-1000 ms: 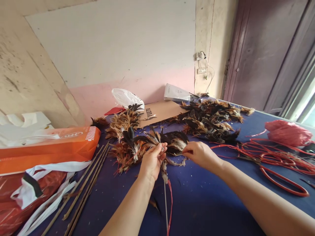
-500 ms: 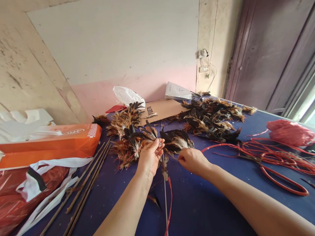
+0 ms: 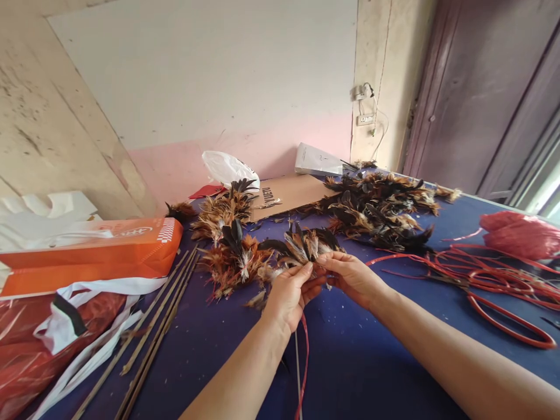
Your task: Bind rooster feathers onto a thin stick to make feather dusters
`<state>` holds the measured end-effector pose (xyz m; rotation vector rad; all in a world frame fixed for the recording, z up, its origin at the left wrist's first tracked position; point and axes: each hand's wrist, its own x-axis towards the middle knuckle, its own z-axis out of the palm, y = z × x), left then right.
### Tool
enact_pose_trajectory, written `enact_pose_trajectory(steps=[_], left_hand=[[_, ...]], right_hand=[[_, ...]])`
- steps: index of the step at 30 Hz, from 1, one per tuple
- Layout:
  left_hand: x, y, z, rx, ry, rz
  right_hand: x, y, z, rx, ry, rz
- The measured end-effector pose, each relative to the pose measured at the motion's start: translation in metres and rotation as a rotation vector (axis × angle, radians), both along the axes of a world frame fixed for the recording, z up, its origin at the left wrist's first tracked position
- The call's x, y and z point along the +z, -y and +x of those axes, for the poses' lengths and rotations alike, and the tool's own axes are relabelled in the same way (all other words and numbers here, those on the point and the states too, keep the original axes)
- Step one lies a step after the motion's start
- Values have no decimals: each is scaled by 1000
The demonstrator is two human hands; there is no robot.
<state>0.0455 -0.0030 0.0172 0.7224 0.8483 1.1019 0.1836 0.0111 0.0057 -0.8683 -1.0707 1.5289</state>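
In the middle of the blue table, my left hand (image 3: pixel 291 290) pinches a fan of brown and black feathers (image 3: pixel 301 244) by its base. My right hand (image 3: pixel 347 274) meets it there, its fingertips closed on the same feathers' lower right side. The quill ends are mostly hidden by my fingers. Beside my left hand lies a pile of reddish-brown and black feathers (image 3: pixel 230 259). A red plastic strip (image 3: pixel 305 356) runs down the table below my hands, along a thin pale line (image 3: pixel 298 373).
Dark feathers (image 3: pixel 380 216) are heaped at the back right, near flat cardboard (image 3: pixel 289 195). Scissors with red handles (image 3: pixel 510 326) lie among red strips (image 3: pixel 503 280) by a pink plastic bundle (image 3: pixel 520 233). Thin sticks (image 3: pixel 160 326) and an orange bag (image 3: pixel 144 245) are on the left.
My left hand has moved right and slightly down with its feathers. My right hand has come up to it, and both now pinch the bunch together.
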Motion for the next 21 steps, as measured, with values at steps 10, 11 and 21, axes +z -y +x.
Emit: enact_pose_trajectory(steps=[10,11,21], left_hand=[[-5,-3,-1,5,-7,-28],[-5,-4,-1,16,-9,-21],[-2,-1,1,64,-134,88]], right_hand=[[3,3,-3,-103,227,124],[4,4,-4,-110,251,133],[3,4,-6,-185,481,246]])
